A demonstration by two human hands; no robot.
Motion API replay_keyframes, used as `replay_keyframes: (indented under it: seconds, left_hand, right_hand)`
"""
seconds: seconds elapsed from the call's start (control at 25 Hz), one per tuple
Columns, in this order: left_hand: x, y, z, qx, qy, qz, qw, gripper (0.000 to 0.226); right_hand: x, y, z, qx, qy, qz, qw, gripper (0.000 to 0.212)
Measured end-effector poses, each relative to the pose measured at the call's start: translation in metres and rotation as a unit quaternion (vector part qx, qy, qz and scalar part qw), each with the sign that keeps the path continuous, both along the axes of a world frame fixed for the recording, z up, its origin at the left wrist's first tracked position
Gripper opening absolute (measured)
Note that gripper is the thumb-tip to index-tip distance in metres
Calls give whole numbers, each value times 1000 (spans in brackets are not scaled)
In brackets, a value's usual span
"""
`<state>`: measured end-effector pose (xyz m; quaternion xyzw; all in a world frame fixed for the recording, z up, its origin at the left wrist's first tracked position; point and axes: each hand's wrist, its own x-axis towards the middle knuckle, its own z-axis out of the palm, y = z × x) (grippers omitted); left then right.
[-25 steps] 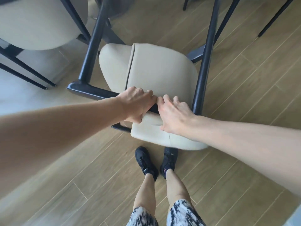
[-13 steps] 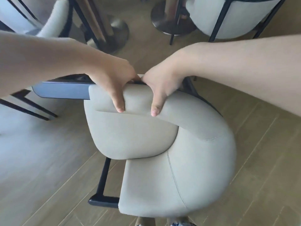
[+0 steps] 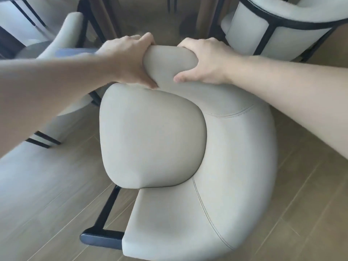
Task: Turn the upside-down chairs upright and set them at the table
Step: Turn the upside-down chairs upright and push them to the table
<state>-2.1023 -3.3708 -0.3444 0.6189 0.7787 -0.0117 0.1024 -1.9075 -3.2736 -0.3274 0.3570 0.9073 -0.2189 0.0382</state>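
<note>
A beige upholstered chair [image 3: 156, 136] with a curved wrap-around back and a black metal frame fills the middle of the view, seat cushion facing up toward me. My left hand [image 3: 130, 59] and my right hand [image 3: 205, 61] both grip one end of its padded backrest at the far side, thumbs pressed into the padding. A black frame bar [image 3: 102, 239] of the chair shows at the lower left. Its legs are hidden beneath the seat.
Another beige chair [image 3: 278, 32] with a black frame stands at the upper right. A third chair [image 3: 62, 42] sits at the upper left. Dark table legs [image 3: 105, 17] rise at the top. Wooden plank floor [image 3: 310, 204] lies all around.
A second ago the chair lay upside down with its legs up. It has been rolled over so the seat faces up, and both hands have shifted along the backrest.
</note>
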Motion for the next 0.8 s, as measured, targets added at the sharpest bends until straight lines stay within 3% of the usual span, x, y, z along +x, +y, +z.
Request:
replay_keyframes:
  seconds: [0.16,0.36,0.6,0.68,0.8]
  left_hand:
    - [2,21,-29,109,40,53,992,95]
    - [-10,53,-48,141,27,107,984,103]
    - [-13,77,-59,130,48,159,977,106]
    - [14,65,-69,145,-4,184,972,108]
    - [100,-13,-112,159,-211,133,955,100]
  right_hand:
    - [-8,19,-30,150,39,-40,987,78]
    - [10,57,-44,155,14,-77,985,98]
    - [35,57,-80,246,41,-192,949,96]
    - [30,63,-80,253,31,-196,947,95]
    - [27,73,-81,250,31,-197,947,96]
